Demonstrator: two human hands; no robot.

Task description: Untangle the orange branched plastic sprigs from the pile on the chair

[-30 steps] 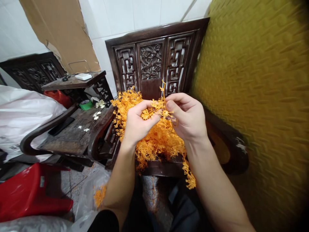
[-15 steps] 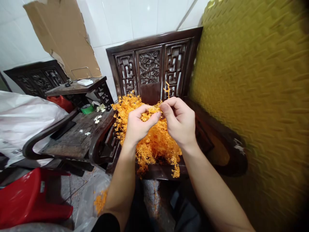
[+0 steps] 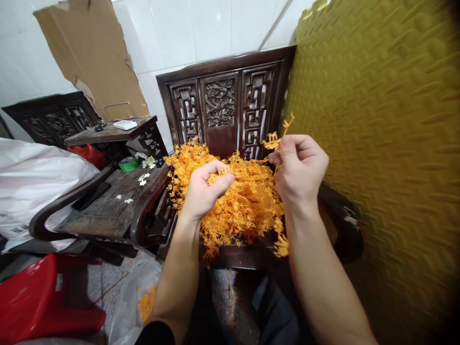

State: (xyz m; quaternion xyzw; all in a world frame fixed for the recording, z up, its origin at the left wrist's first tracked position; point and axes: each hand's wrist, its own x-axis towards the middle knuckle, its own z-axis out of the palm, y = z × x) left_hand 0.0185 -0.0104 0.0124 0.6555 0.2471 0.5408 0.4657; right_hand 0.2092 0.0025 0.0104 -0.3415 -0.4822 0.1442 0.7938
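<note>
Orange plastic sprigs, heaped on the seat of a carved dark-wood chair directly in front of the person, spilling to the seat's front edge. Left hand rests on top of the heap, its fingers curled and pressed together around a small clump of the orange pieces. Right hand is raised beside the heap, near the chair's right side, with thumb and forefinger pinching a single sprig piece whose thin stem juts up and to the right; the other fingers are folded into the palm.

Likely hazards, as a judgement: the pinched piece is small and held only at the fingertips, so a loosened pinch could drop it back into the heap, where it would be hard to tell from the rest. The branched pieces appear tangled, so lifting one may drag neighbours over the front edge of the seat; a few orange bits already lie on the clear plastic sheet on the floor below.

Surroundings: a second dark-wood seat to the left carries small white flowers; a red plastic stool stands lower left; a yellow textured panel fills the right side.
</note>
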